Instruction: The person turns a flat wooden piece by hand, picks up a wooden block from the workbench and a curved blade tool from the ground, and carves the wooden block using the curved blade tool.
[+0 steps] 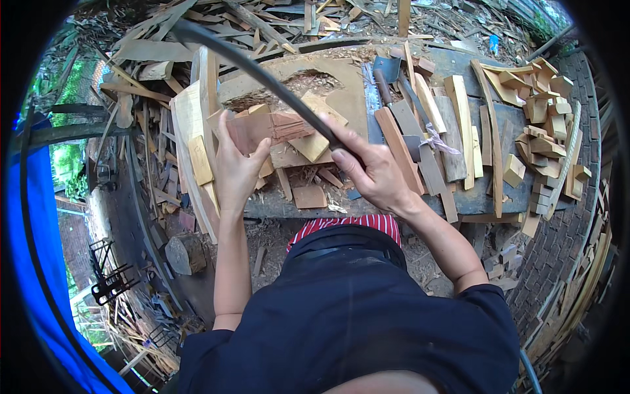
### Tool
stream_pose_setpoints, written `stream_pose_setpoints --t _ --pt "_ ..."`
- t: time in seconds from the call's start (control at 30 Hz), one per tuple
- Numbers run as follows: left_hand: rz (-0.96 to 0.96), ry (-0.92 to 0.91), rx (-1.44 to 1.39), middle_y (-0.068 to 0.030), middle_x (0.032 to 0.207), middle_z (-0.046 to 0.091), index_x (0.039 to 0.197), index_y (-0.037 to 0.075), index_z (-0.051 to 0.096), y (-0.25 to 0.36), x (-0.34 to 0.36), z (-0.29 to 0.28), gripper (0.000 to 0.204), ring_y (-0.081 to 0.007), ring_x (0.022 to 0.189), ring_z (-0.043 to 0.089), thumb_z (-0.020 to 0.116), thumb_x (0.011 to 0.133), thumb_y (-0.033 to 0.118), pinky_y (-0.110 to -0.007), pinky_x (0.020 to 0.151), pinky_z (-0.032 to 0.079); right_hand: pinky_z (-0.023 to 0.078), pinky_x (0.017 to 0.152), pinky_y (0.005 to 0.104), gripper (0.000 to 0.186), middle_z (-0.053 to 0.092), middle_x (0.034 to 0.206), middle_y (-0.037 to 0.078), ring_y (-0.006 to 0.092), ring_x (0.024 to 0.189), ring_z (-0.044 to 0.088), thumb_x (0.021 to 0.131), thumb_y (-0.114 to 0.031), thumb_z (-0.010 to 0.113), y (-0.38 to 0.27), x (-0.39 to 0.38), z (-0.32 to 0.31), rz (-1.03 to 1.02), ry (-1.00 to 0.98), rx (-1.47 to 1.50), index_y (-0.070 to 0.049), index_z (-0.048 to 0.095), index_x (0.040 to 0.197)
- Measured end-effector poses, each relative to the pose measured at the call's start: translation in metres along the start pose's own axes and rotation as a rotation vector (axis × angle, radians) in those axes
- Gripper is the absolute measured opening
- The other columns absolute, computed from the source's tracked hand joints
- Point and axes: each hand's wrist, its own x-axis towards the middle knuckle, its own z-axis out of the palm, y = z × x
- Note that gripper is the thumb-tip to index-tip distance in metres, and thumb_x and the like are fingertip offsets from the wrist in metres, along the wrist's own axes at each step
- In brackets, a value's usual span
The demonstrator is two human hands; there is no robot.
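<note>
Dark shirt [348,308] nearest, right hand [369,163] clenches long tool [262,77], half-open left hand [237,169] grips reddish block [283,127].

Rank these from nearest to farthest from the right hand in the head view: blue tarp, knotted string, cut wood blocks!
1. Knotted string, just right of the right hand.
2. Cut wood blocks, piled farther right.
3. Blue tarp, at the far left.

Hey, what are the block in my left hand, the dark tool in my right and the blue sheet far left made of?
Reddish block, left hand: wood, seemingly unfinished, given its raw, hacked face. Dark tool, right hand: probably metal, dull, judging by its long, thin shape and greyish surface. Blue sheet: perhaps plastic tarp or cloth; it hangs in soft folds.
</note>
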Motion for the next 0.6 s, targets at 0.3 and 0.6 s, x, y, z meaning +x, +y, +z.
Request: stream_pose_setpoints --t 0.3,0.6 --pt "-0.012 0.026 -0.026 -0.0186 0.114 0.059 0.132 -0.002 0.037 0.023 -0.017 0.012 0.062 -0.0247 0.103 0.062 0.072 0.084 0.014 -0.033 0.089 0.049 0.05 0.089 0.0344 0.049 0.056 0.133 0.02 0.0331 0.111 0.064 0.097 -0.02 0.05 0.051 -0.03 0.0 0.254 -0.164 -0.151 -0.009 0.042 0.144" --pt "-0.039 0.113 -0.121 -0.0195 0.112 0.06 0.127 -0.001 0.044 0.0 -0.013 0.005 0.057 -0.0263 0.102 0.062 0.075 0.082 0.016 -0.035 0.089 0.049 0.053 0.076 0.0332 0.047 0.067 0.111 0.021 0.0233 0.088 0.07 0.096 -0.019 0.052 0.004 -0.012 -0.021 0.066 0.084 0.024 -0.012 0.045 0.143"
